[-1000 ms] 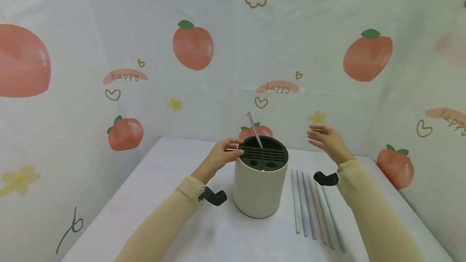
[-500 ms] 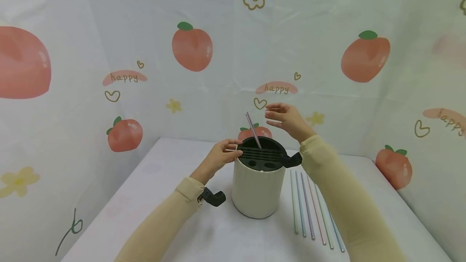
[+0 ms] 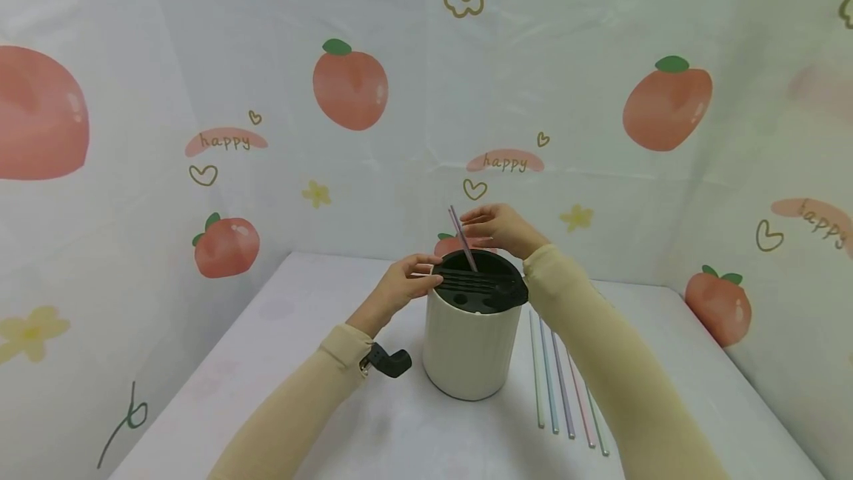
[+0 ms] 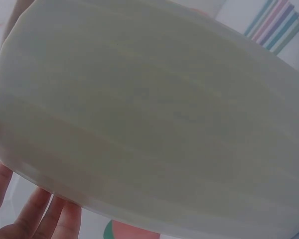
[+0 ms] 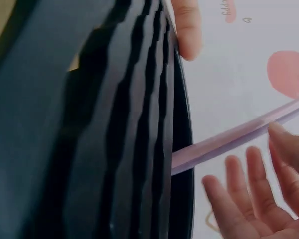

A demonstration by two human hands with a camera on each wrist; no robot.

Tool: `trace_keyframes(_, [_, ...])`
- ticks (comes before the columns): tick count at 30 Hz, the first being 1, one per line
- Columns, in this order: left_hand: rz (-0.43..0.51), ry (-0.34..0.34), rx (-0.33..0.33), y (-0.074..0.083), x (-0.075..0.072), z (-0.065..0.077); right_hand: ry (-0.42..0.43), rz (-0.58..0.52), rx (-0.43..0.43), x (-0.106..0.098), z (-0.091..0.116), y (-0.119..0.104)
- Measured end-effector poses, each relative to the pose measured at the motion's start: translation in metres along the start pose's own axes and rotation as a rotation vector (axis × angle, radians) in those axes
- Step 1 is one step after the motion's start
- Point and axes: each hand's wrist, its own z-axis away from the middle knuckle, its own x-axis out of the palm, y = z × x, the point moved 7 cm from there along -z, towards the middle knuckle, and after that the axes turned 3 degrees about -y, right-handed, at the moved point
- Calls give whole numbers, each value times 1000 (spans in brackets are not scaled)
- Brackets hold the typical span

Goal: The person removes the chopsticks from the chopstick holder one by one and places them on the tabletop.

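Note:
A cream cylindrical utensil holder (image 3: 466,358) stands upright on the table, topped by a black insert (image 3: 466,281) with slots, round holes and a wide opening. Two thin sticks (image 3: 460,232), pink and purple, lean out of that opening. My left hand (image 3: 403,284) rests against the holder's left rim with extended fingers; in the left wrist view the fingertips (image 4: 67,219) touch its edge. My right hand (image 3: 500,230) is beside the sticks. In the right wrist view its thumb overlaps the purple stick, its other fingers spread loosely below; contact cannot be told.
Several pastel sticks (image 3: 569,384) lie side by side on the white table (image 3: 333,421), right of the holder and partly under my right forearm. A fruit-printed cloth (image 3: 400,169) hangs close behind the table.
My right hand has come in from the right, over the holder, and lowered to the standing sticks. My left hand stays at the rim.

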Motion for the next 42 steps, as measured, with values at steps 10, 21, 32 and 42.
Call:
trace_keyframes(10, [5,-3,-5,0,0,-1,-27,45,70,6,-2,2])
trace_keyframes(21, [10,-10,-11,0,0,0,44,44,2,-6,7,-4])
trace_keyframes(32, [-1,0,-9,-1,-2,-1,186,-283,-302,-49,38,-45])
trace_keyframes(42, [6,-6,1,-1,-2,0,341,-735,-555,-106,95,-77])
